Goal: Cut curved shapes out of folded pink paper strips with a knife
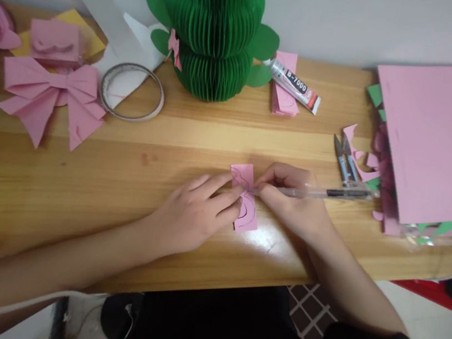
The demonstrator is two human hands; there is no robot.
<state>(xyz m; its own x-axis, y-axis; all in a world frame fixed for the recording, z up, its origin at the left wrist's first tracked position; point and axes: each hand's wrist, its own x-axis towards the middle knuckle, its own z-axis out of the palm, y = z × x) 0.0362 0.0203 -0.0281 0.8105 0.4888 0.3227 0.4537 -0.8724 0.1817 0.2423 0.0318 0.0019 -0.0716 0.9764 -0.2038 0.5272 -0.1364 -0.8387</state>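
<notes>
A small strip of pink paper (247, 220) lies on the wooden table, with curved dark lines drawn on it. My left hand (197, 210) rests flat with its fingers stretched out, their tips pressing the strip from the left. My right hand (289, 198) is closed around a pen (319, 194) with a clear barrel and dark refill. The pen's tip meets the middle of the strip, close to my left fingertips. Part of the drawing is hidden under those fingers.
At the back stands a green honeycomb paper figure (215, 33). A glue tube (294, 84) lies on folded pink paper (281, 105). Small snips (344, 159) and scraps sit beside a large pink sheet (431, 142). A tape roll (157, 105) and pink paper bow (52, 86) are left.
</notes>
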